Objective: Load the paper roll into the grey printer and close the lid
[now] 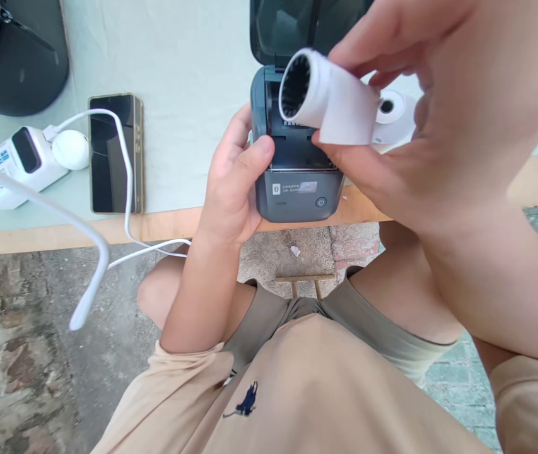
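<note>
A dark grey label printer (299,192) stands at the table's front edge, its dark lid (287,31) raised behind it. My left hand (238,173) grips the printer's left side, with the thumb on the rim. Above the printer's open compartment, my right hand (420,107) pinches a white label roll (330,101) between thumb and fingers. The roll's hollow core faces left, and a flap of its paper hangs down. Part of the compartment is hidden behind the roll and my right hand.
On the left lie a black smartphone (112,157) and a white power bank (25,164). A white cable (129,176) runs over the phone and off the table edge. A black case (17,57) stands at the back left. Another white roll (394,110) shows behind my right hand.
</note>
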Action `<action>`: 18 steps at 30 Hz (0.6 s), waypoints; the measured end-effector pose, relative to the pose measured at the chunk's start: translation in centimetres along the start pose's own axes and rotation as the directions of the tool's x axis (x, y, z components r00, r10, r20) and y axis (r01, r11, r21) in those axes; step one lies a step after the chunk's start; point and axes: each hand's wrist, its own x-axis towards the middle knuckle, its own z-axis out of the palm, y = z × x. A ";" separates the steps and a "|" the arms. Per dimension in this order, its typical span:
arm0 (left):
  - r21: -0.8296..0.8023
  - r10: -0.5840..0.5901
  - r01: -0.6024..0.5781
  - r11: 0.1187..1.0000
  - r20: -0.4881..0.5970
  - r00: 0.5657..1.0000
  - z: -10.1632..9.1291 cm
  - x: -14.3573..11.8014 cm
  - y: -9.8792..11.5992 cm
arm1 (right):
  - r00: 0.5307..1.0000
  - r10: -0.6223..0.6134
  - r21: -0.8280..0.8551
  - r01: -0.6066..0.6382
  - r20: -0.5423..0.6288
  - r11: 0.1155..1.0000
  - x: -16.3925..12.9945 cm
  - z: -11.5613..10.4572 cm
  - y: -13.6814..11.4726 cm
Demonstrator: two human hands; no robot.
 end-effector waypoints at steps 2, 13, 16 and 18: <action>0.013 0.003 -0.003 1.000 -0.013 1.000 -0.1 0.1 -0.2 | 0.987 -0.155 -0.145 0.160 0.042 0.976 0.1 -0.1 0.1; -0.029 0.026 -0.025 0.999 0.012 1.000 -0.7 0.1 -0.7 | 0.951 -0.304 -0.241 0.306 0.048 0.921 -0.5 1.2 0.2; -0.012 0.066 -0.065 0.998 0.037 0.997 -0.8 0.0 -0.9 | 0.964 -0.241 -0.132 0.255 0.108 0.958 -1.2 1.8 0.9; 0.053 0.059 -0.061 0.997 0.037 0.998 -0.9 -0.1 -0.9 | 0.987 -0.152 -0.079 0.156 0.057 0.985 -1.9 2.1 2.0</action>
